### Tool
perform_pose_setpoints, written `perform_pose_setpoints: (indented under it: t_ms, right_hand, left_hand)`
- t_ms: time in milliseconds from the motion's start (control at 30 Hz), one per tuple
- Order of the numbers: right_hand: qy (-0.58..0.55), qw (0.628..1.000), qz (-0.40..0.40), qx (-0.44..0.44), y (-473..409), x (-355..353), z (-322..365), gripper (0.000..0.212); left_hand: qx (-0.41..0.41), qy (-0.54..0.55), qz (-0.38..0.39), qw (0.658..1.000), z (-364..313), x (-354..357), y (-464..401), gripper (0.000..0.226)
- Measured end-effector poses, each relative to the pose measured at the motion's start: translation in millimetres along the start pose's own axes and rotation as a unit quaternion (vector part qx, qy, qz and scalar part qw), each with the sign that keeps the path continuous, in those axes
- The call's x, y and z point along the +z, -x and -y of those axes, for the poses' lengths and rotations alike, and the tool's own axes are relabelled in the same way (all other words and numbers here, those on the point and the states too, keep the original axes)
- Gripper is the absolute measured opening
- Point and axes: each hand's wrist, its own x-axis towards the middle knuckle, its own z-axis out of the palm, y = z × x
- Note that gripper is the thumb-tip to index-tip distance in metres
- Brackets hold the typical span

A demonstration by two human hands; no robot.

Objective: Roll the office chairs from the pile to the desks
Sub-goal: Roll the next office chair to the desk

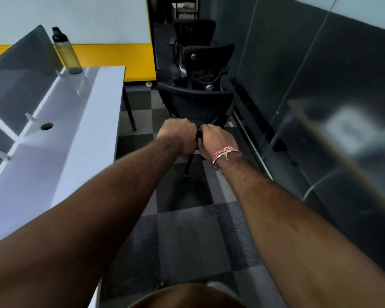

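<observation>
Desk (60, 156): left half of frame; bottle (66, 52) standing on its far end, upper left. Nearest chair (196, 103): centre, right of the desk. Left hand (178, 136) and right hand (216, 141): side by side, gripping the nearest chair's near edge. Second chair (207, 63): directly behind it; third chair (195, 32): behind that, top centre. Wall panels (320, 85): right side.

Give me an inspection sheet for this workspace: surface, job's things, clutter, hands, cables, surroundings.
Surface: white desk on the left, with divider panels and a cable hole.
Job's things: nearest chair in the aisle; two more chairs lined up behind it.
Clutter: bottle standing at the desk's far end.
Hands: left hand and right hand side by side, both gripping the nearest chair's near edge.
Cables: nothing seen.
Surroundings: checkered floor, glass wall on the right, yellow panel ahead.
</observation>
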Motion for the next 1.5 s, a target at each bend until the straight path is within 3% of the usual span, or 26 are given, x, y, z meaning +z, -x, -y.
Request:
perform_pose_setpoints:
  t_ms: [400,733,1033,1500]
  right_hand:
    - [-0.001,0.999,0.049,0.020,-190.0,79.6,-43.2,0.024]
    - [-0.006,0.997,0.074,0.026,-354.8,146.2,-113.8,0.023]
    - [-0.005,0.994,0.106,0.035,-442.2,196.2,-138.2,0.026]
    - [0.000,0.970,0.229,0.077,-527.5,269.0,-140.7,0.028]
  left_hand:
    - [0.045,0.012,0.019,0.999,69.7,45.9,-201.9,0.018]
    - [0.059,-0.003,0.063,0.996,107.5,75.5,-376.2,0.026]
    - [0.104,0.001,0.057,0.993,140.3,122.1,-481.1,0.033]
    - [0.128,0.073,0.179,0.973,189.7,195.3,-583.5,0.030]
